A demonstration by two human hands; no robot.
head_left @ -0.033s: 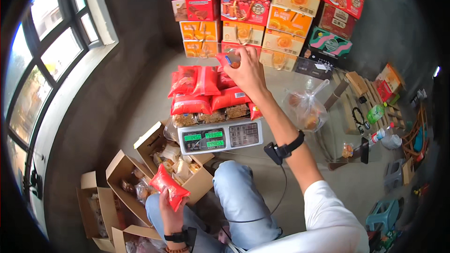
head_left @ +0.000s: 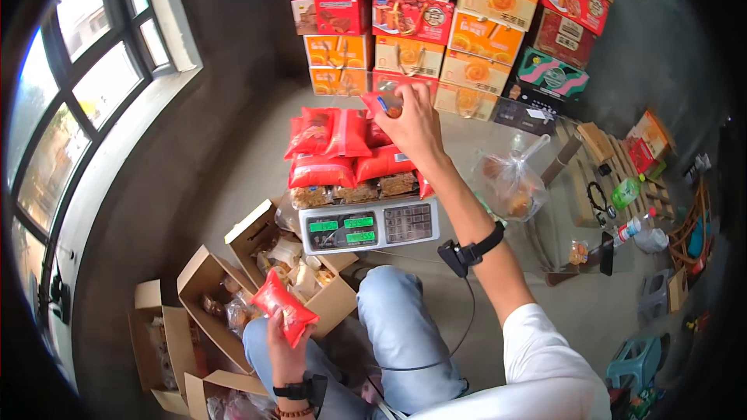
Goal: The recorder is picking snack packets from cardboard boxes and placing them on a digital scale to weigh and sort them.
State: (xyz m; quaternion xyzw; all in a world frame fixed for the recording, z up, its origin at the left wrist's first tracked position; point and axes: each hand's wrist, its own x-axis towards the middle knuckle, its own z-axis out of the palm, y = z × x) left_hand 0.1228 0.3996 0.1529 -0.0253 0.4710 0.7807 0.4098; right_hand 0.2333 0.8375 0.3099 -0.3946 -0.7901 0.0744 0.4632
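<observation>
Low at the left, my left hand [head_left: 288, 350] is closed round the lower end of a puffy red snack packet [head_left: 285, 308], over my left knee. My right hand [head_left: 414, 126] reaches across to the far side of the pile, fingers curled on a red packet [head_left: 377, 103] with a clear part and a bit of blue showing; the palm hides some of it. Several red packets [head_left: 320, 171] are heaped on a digital scale [head_left: 372, 226]. Brown crumbly bars in clear wrappers [head_left: 358, 193] lie beneath them, along the scale's near edge. Its green display is lit.
Open cardboard boxes [head_left: 331, 303] with wrapped food stand at my left. Stacked red and orange gift boxes [head_left: 412, 17] rise at the back. A tied clear plastic bag [head_left: 515, 187], a wooden pallet [head_left: 661, 196] and bottles [head_left: 625, 193] are to the right. A cable hangs from my right wrist strap.
The whole view has shifted slightly to the right. Both hands keep nearly the same places on their packets.
</observation>
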